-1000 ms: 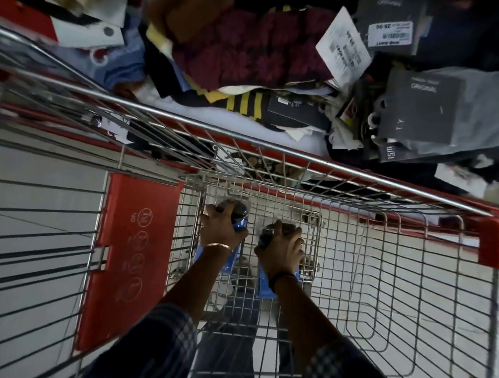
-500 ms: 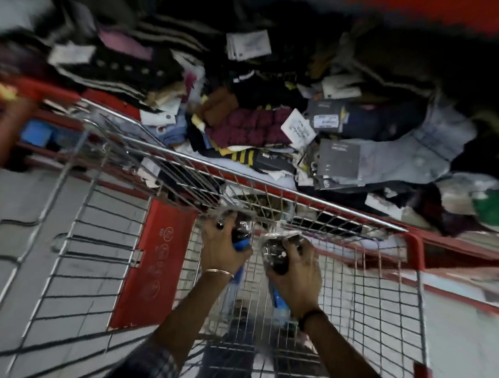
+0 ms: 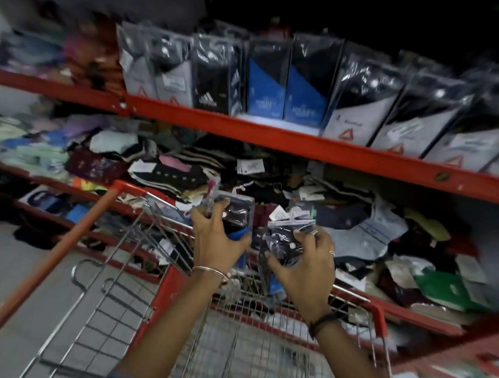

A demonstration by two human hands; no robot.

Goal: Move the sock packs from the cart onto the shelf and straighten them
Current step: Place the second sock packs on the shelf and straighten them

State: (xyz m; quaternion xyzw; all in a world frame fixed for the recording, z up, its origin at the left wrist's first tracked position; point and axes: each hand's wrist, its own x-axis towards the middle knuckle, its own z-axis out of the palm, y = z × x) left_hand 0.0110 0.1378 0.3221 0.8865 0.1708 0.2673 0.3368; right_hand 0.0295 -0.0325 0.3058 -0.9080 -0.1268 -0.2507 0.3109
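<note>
My left hand grips a clear-wrapped sock pack with black socks and a blue card. My right hand grips a second sock pack, crinkled plastic with a white hanger hook on top. Both packs are raised above the front rim of the wire cart, in front of the lower shelf. On the upper red shelf stands a row of upright sock packs, grey, black and blue.
The lower shelf holds a messy heap of loose socks and tagged packs. The cart's red handle bar slants at left, with its folded wire seat flap beside it. Grey floor lies at lower left.
Both hands have lifted the two sock packs out of the cart's basket and up to the lower shelf's height. My view has tilted up, so the upper shelf now shows.
</note>
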